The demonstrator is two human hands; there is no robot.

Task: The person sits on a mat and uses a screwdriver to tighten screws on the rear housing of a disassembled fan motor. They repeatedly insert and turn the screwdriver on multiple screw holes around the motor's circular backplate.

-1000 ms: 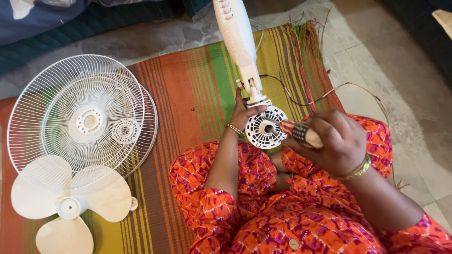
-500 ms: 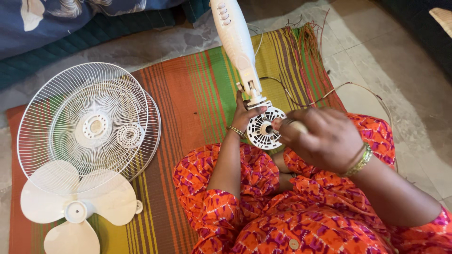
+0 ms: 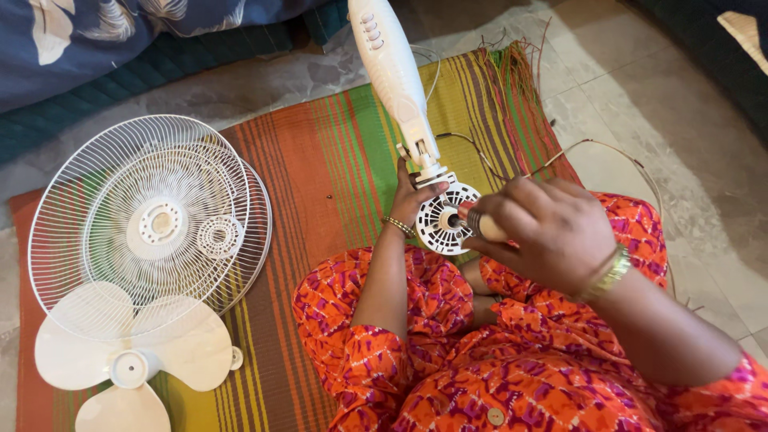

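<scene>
Left hand (image 3: 416, 200): I see it gripping the fan motor housing (image 3: 445, 218) from behind, frame centre.
Right hand (image 3: 552, 232): clenched around a screwdriver (image 3: 480, 225), tip at the housing's hub.
Fan stand (image 3: 392, 72): runs toward the top edge.

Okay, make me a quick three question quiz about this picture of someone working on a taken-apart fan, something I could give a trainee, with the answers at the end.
1. True or false: the fan blade is mounted on the motor housing.
2. Which hand holds the tool's handle against the housing's middle? A. left hand B. right hand C. neither
3. Fill in: the two white wire grilles lie on the striped ____.

Key
1. False. The blade lies on the mat beside the grilles, apart from the housing.
2. B. The left hand steadies the housing from behind, below the fan's white stem.
3. Mat.
</scene>
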